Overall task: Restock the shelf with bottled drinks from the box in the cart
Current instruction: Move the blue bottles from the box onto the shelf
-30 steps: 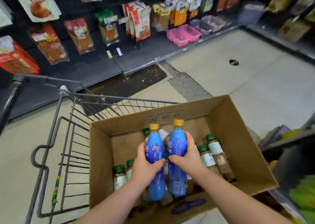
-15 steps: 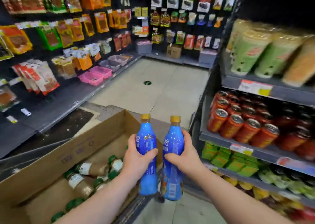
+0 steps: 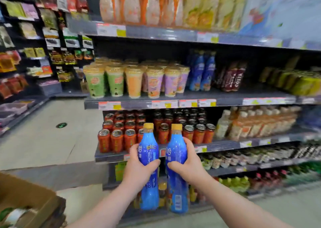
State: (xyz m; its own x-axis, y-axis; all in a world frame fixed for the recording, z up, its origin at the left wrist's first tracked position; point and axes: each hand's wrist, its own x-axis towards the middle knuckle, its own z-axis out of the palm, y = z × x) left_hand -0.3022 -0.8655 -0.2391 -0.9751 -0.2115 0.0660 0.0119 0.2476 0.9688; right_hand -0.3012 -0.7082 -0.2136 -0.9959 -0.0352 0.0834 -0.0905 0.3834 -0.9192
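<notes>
The shelf (image 3: 225, 102) fills the view, with matching blue bottles (image 3: 202, 73) at one o'clock and the box (image 3: 31, 203) at eight. At six o'clock the left hand (image 3: 139, 168) wraps the left bottle (image 3: 148, 141) and the right hand (image 3: 190, 164) wraps the right bottle (image 3: 176, 144), both upright. Lifting both together could clip the red cans (image 3: 117, 139) or topple that row.

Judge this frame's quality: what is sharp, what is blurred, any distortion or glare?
Head view: left hand and right hand, gripping the left blue yellow-capped plastic bottle and right blue yellow-capped plastic bottle, are sharpest; yellow-green packs at far right smear; grey shelf edges bow slightly; lighting even, no harsh glare.
</notes>
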